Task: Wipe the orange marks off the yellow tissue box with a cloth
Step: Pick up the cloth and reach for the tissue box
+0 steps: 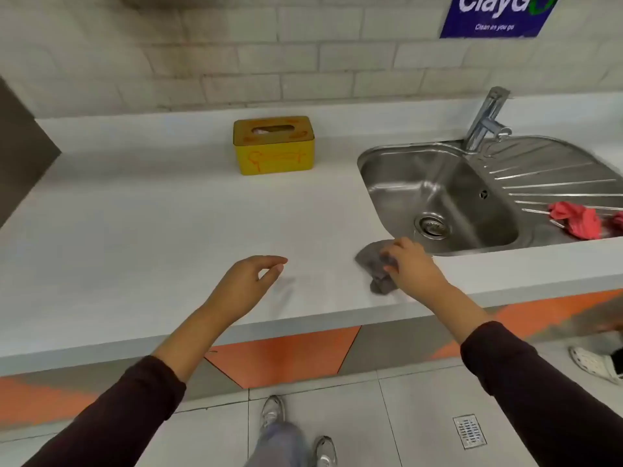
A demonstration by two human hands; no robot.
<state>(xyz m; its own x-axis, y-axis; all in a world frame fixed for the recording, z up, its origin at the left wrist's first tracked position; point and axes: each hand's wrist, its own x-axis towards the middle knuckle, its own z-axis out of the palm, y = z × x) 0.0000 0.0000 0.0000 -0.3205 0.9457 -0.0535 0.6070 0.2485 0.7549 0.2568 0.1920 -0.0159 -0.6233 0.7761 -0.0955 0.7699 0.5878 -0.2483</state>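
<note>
The left hand (249,281) holds nothing: its fingers are loosely curved, thumb and forefinger apart, and it hovers just above the white counter (135,237) near the front edge, about midway along, with a faint shadow under the fingertips. Farther back, close to the counter's rear edge and well apart from both hands, stands the yellow tissue box (273,144), upright, its oval slot on top showing a bit of tissue. Orange marks (276,157) are scrawled across its front face, and more orange smudges sit on the lid on either side of the slot. To the right, the right hand (413,267) grips a grey cloth (376,264), fingers curled over its bunched top while the rest of the fabric lies on the counter near the front edge, just before the front left corner of the sink (397,156). The steel sink is set into the right part of the counter, with a round drain (431,225) in its bowl and a chrome tap (485,119) rising at its back rim. On the ribbed draining board at the sink's right lies a crumpled red rag (573,220). On the tiled wall above hangs a blue sign (499,15).
</note>
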